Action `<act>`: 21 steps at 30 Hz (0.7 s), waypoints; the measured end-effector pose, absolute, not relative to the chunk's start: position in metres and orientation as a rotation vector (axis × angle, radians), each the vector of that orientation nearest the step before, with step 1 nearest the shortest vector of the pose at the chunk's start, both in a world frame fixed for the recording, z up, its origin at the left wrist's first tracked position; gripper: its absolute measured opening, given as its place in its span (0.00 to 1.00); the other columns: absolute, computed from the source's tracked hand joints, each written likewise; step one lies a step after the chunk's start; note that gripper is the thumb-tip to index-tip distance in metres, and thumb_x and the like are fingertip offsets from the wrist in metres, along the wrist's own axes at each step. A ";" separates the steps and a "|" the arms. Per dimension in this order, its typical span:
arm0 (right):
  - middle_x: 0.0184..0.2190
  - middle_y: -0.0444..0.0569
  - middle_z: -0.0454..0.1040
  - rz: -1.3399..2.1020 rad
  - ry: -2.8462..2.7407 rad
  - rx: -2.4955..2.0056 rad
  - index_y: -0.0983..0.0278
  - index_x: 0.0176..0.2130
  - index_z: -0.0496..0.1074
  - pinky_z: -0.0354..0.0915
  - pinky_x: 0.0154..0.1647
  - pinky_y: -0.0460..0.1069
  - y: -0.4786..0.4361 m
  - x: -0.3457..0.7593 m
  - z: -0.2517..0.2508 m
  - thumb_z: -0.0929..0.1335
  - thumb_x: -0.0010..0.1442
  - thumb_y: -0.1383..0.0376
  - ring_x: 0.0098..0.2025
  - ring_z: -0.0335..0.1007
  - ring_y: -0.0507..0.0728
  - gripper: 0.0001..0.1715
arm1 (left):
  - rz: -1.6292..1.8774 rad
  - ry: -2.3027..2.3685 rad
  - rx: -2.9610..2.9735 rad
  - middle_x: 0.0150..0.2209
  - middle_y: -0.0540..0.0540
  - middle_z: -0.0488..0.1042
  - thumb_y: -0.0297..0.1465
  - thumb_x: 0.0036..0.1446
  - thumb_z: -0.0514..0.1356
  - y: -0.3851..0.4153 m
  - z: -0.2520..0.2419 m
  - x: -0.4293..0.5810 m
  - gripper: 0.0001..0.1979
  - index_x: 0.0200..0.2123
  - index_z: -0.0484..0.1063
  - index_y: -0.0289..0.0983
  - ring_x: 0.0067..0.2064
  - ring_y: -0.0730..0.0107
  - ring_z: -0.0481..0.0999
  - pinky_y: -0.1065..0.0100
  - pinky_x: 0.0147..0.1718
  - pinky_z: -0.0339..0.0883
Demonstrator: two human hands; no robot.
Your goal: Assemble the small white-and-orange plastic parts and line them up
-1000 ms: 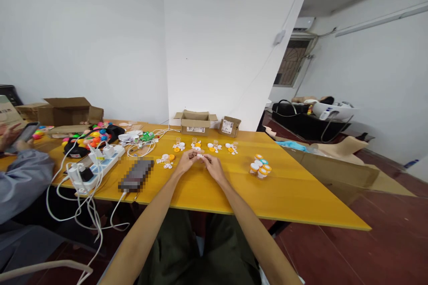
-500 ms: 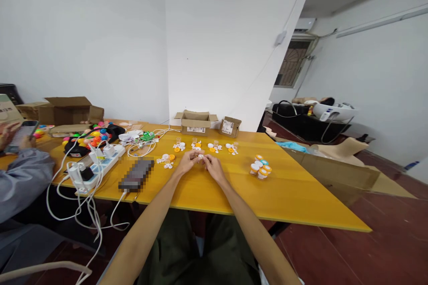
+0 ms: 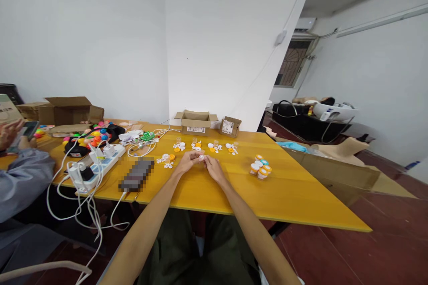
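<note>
My left hand and my right hand meet above the middle of the table. Pinched between their fingertips is a small white perforated plastic disc; the fingers cover part of it. Beyond them lie several small groups of parts, with clear plastic cups, an orange ring-shaped lid and white discs. Left of my left hand is another group with an orange lid and white perforated pieces. To the right, several small jars with orange, white and blue lids stand in a cluster.
Two open cardboard boxes stand at the back edge. A power strip with white cables and a pixelated dark device lie left. A person's hand holds a phone at far left.
My hands stay together, and the white disc has shifted slightly right and down between the fingertips. At far left, the other person's hand has lifted over the phone.
</note>
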State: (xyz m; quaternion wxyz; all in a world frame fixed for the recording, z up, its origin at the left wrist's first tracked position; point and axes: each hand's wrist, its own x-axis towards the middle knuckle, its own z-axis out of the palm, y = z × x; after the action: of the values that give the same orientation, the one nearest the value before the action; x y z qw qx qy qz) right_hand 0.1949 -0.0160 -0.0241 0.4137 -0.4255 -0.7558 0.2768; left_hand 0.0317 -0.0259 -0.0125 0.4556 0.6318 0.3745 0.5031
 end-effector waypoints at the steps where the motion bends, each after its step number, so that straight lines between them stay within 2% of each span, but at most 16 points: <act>1: 0.21 0.44 0.70 0.704 -1.897 -1.070 0.59 0.26 0.65 0.63 0.36 0.50 -0.016 0.195 -0.024 0.56 0.66 0.50 0.28 0.67 0.57 0.25 | 1.239 0.918 1.557 0.35 0.45 0.81 0.42 0.46 0.73 -0.026 -0.012 0.032 0.19 0.38 0.80 0.36 0.37 0.67 0.77 0.63 0.44 0.71; 8: 0.19 0.42 0.67 0.795 -1.835 -1.063 0.59 0.24 0.63 0.63 0.35 0.51 -0.015 0.194 -0.023 0.56 0.65 0.48 0.25 0.64 0.56 0.26 | 1.220 0.933 1.571 0.34 0.46 0.80 0.42 0.48 0.72 -0.027 -0.011 0.031 0.19 0.40 0.80 0.37 0.34 0.69 0.75 0.64 0.41 0.70; 15: 0.18 0.41 0.65 0.888 -1.800 -1.034 0.59 0.23 0.64 0.62 0.31 0.50 -0.016 0.193 -0.024 0.56 0.64 0.45 0.23 0.63 0.55 0.28 | 1.260 1.035 1.684 0.36 0.46 0.81 0.36 0.54 0.67 -0.023 -0.016 0.030 0.13 0.41 0.80 0.37 0.36 0.67 0.77 0.63 0.44 0.71; 21: 0.20 0.43 0.70 0.735 -1.849 -1.067 0.59 0.25 0.68 0.64 0.34 0.49 -0.019 0.193 -0.022 0.57 0.66 0.50 0.26 0.67 0.56 0.25 | 1.383 1.259 1.896 0.37 0.47 0.81 0.30 0.58 0.62 -0.021 -0.020 0.028 0.09 0.40 0.81 0.40 0.40 0.65 0.77 0.63 0.45 0.71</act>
State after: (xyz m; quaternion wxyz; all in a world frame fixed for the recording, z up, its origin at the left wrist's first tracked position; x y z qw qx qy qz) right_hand 0.1926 -0.0191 -0.0222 0.4276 -0.4273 -0.7402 0.2944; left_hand 0.0275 -0.0206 -0.0198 0.2370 0.6917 0.4593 0.5044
